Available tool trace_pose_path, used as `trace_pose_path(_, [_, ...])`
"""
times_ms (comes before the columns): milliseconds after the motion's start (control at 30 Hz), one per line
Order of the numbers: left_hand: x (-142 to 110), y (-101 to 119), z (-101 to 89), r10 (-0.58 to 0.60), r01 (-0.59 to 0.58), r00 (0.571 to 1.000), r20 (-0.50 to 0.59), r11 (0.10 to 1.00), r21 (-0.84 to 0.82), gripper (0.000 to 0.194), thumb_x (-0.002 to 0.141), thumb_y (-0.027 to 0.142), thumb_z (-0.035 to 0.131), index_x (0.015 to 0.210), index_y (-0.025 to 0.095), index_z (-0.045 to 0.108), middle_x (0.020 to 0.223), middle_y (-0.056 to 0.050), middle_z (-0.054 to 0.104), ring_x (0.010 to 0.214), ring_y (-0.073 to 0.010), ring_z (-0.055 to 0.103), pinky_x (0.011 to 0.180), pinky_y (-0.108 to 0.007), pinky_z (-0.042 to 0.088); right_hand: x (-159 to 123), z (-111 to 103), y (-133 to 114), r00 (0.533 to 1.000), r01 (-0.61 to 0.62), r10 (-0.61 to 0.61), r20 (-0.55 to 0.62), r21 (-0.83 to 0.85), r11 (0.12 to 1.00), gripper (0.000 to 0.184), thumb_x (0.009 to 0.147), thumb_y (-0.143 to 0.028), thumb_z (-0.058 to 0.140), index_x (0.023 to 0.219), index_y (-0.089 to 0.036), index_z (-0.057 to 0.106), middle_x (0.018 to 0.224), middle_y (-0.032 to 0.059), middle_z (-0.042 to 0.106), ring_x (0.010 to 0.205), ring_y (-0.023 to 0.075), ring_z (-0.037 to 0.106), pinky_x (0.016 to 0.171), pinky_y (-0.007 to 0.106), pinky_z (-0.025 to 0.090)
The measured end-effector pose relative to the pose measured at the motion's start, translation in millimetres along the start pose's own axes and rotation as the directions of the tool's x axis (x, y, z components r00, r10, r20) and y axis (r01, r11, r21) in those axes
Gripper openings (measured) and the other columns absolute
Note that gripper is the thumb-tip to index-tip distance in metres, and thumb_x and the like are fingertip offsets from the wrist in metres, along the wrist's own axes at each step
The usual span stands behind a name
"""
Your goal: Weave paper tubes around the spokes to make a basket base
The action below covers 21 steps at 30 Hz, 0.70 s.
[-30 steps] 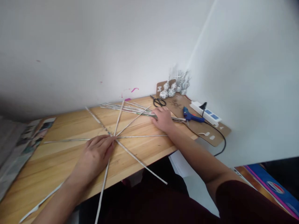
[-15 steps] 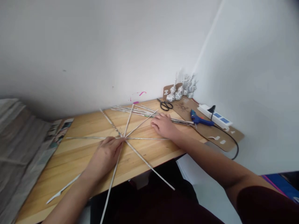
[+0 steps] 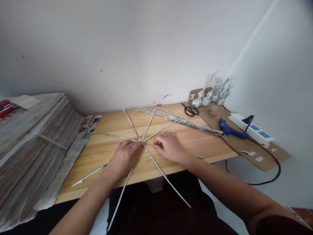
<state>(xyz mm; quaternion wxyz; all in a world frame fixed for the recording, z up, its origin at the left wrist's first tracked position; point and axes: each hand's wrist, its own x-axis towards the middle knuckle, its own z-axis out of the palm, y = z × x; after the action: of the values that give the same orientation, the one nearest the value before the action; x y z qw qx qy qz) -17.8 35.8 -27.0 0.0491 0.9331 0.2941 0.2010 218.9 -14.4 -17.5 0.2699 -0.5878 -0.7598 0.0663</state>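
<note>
Several thin rolled-paper sticks (image 3: 166, 176) cross at one centre on the wooden table, spread out like spokes. My left hand (image 3: 124, 156) is closed at that crossing, its fingertips pinching the sticks where they meet. Just right of the centre, my right hand (image 3: 168, 147) pinches the stick that runs to the right, its thumb and forefinger pressed together. The far end of that stick (image 3: 199, 157) shows beyond my right forearm. Two spokes reach over the table's front edge above my lap.
Behind lies a bundle of paper sticks (image 3: 195, 125). Black scissors (image 3: 190, 110), a blue glue gun (image 3: 231, 129), a white power strip (image 3: 254, 128) and woven paper gourds (image 3: 207, 98) are at the right. A tall newspaper stack (image 3: 36, 147) stands left, near a loose paper strip (image 3: 89, 175).
My right hand has moved from beside the stick bundle to the right-hand spoke near the centre and grips it. My left hand stays at the crossing. The view has shifted left.
</note>
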Motion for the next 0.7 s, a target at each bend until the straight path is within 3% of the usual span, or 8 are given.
trace_pose_path(167, [-1,-3,7.8,0.026,-0.032,0.993,-0.113,0.998,-0.049,0.025,0.102,0.022,0.048,0.124,0.021,0.061,0.111,-0.007,0.074,0.105,-0.0237,0.061,0.096,-0.043,0.05,8,-36,37,0.999,-0.047,0.046,-0.018,-0.053,0.997,0.013,0.091,-0.026,0.061,0.084,-0.02,0.07,0.084,0.0032,0.073,0.082,0.0189,0.061,0.078,0.032,0.038])
trace_pose_path(333, [-2,-4,13.1,0.021,-0.035,0.987,-0.159,0.996,-0.085,0.025,0.101,0.021,0.049,0.123,0.023,0.061,0.113,-0.007,0.073,0.113,-0.0243,0.063,0.101,-0.045,0.049,9,-68,95,0.971,-0.235,0.228,-0.068,-0.434,0.87,0.016,0.086,-0.027,0.063,0.095,-0.018,0.073,0.097,0.0119,0.073,0.095,0.0272,0.06,0.085,0.037,0.038])
trace_pose_path(467, [-3,-4,13.7,0.009,-0.021,0.987,-0.159,0.997,-0.073,0.025,0.1,0.02,0.05,0.123,0.023,0.062,0.115,-0.007,0.073,0.115,-0.0243,0.063,0.102,-0.045,0.049,15,-70,117,0.958,-0.271,0.281,-0.063,-0.521,0.809,0.021,0.09,-0.028,0.058,0.099,-0.017,0.073,0.099,0.0129,0.072,0.095,0.028,0.059,0.084,0.037,0.039])
trace_pose_path(700, [-3,-4,14.7,-0.01,-0.012,0.988,-0.156,0.99,-0.139,0.027,0.101,0.019,0.049,0.125,0.023,0.06,0.119,-0.007,0.071,0.117,-0.0228,0.062,0.105,-0.044,0.051,21,-59,121,0.968,-0.25,0.208,-0.14,-0.554,0.794,0.019,0.089,-0.023,0.054,0.087,-0.017,0.072,0.092,0.0136,0.07,0.091,0.0286,0.057,0.082,0.039,0.038])
